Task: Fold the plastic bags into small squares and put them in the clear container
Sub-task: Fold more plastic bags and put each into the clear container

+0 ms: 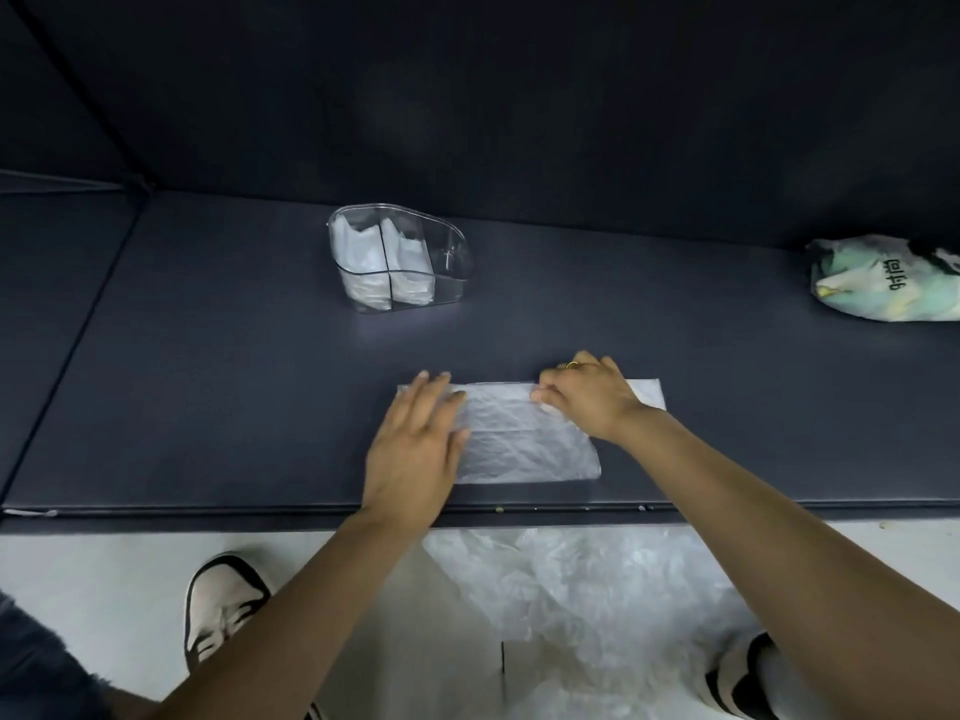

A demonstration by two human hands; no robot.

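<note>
While the plastic bag (pixel 524 439) lies flat on the surface (pixel 208 407), nearer the body than the clear container (pixel 400 257), long axis left-right, left hand (pixel 415 444) presses its left end, fingers straight; right hand (pixel 587 397) pinches its far edge.

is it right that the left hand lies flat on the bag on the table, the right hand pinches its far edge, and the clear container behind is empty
Not quite. The head view shows the clear container already holds folded white bags in its compartments. The rest stands: the left hand lies flat on the bag, and the right hand pinches its far edge.
</note>
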